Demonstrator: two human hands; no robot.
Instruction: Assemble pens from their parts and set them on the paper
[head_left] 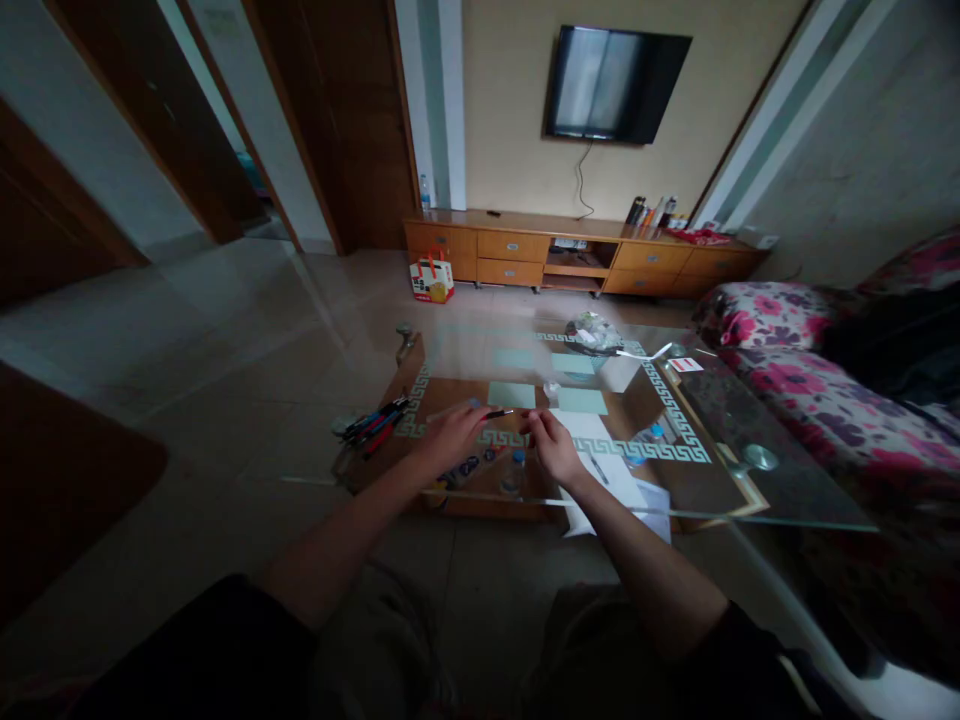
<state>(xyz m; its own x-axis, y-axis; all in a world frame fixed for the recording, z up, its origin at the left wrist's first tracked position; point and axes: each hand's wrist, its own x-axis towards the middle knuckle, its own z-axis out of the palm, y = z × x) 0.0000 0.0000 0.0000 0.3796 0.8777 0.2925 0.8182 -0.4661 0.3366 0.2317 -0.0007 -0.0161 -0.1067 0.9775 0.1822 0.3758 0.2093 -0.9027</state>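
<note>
Above the glass table (pixel 712 490), my left hand (pixel 454 438) is closed around a slim dark pen (pixel 498 413) whose light tip points right. Close to that tip, my right hand (pixel 553 448) has its fingers pinched together; whatever is between them is too small to make out. A small gap separates the two hands. To the left of my left hand, a pile of pens (pixel 375 425) in black, blue and red lies at the table's edge. White paper (pixel 611 485) is under and beside my right forearm, with a pen (pixel 600 468) on it.
Farther back on the table are a crumpled clear plastic bag (pixel 594 332) and a red-and-white card (pixel 685 365). A blue-capped bottle (pixel 517 470) shows near the front edge. Beyond stand a carton bag (pixel 432 280) and a wooden TV cabinet (pixel 517 245); a flowered sofa (pixel 817 400) is at right.
</note>
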